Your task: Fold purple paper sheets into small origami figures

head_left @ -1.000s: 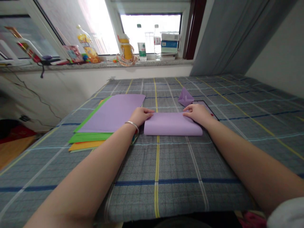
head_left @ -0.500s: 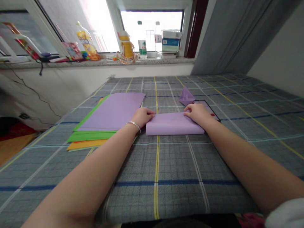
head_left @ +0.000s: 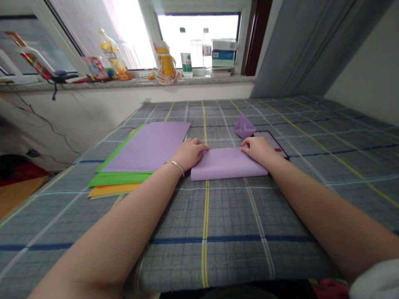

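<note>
A folded purple paper sheet (head_left: 227, 163) lies on the checked grey cloth in front of me, its rounded fold toward me. My left hand (head_left: 189, 153), with a silver bracelet at the wrist, pinches the sheet's far left corner. My right hand (head_left: 259, 149) presses its fingertips on the far right corner. Just beyond the right hand sit a small folded purple paper shape (head_left: 244, 126) and a dark-edged flat card or tablet (head_left: 274, 143), partly hidden by my hand.
A stack of coloured paper (head_left: 137, 158), purple on top of green and orange, lies to the left. The windowsill (head_left: 131, 83) behind holds bottles, a box and clutter. A grey curtain (head_left: 305, 45) hangs at the right. The cloth's left edge drops to the floor.
My left hand has shifted slightly right onto the sheet's corner. The sheet and my right hand have barely moved.
</note>
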`<state>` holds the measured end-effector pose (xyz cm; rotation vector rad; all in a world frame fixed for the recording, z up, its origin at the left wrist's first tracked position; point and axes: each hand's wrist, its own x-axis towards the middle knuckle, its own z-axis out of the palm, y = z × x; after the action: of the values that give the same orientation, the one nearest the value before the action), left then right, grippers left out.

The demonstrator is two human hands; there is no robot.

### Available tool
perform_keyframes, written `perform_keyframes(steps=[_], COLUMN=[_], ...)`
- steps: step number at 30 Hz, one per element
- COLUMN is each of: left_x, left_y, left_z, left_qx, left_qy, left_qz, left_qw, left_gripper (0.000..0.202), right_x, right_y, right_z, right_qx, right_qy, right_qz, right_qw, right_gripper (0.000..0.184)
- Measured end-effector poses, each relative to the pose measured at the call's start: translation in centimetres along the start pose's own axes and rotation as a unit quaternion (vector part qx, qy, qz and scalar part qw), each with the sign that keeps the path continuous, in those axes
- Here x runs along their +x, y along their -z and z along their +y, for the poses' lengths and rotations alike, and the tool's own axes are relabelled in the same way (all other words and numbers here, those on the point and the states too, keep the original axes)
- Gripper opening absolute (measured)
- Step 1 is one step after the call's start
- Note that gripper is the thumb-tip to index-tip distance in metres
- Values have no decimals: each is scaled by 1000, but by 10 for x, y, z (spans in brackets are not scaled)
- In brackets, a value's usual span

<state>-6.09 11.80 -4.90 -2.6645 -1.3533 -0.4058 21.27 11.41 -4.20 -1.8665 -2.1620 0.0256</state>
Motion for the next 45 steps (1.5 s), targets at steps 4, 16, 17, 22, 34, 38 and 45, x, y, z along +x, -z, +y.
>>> perform_keyframes(steps=[4,16,17,22,34,38,45], left_x=[1,4,4,5,6,6,5], left_y=[-2,11,12,11,11,11,12], left_z=[1,18,18,19,19,20,24], left_qx=[4,42,41,51,69,59,41], left_qy=[-81,-153,-150,-146,-148,-138,-102], left_qz=[-8,-92,-95,-97,-105,-110,-101], left_qw=[997,983,983,983,981,982,989], left_gripper=[43,39,40,40,40,40,41], right_x=[0,-5,-6,-8,-9,-12,-14], right_y=[0,2,3,3,-6,-7,-14], right_z=[0,-1,-2,-8,-24,-26,-22], right_qx=[6,-52,-67,-73,52,47,54], right_qy=[4,40,44,103,271,264,273], right_qz=[3,21,26,-4,-108,-124,-110], right_qw=[1000,998,996,992,955,955,954], right_gripper=[22,30,31,37,45,57,58])
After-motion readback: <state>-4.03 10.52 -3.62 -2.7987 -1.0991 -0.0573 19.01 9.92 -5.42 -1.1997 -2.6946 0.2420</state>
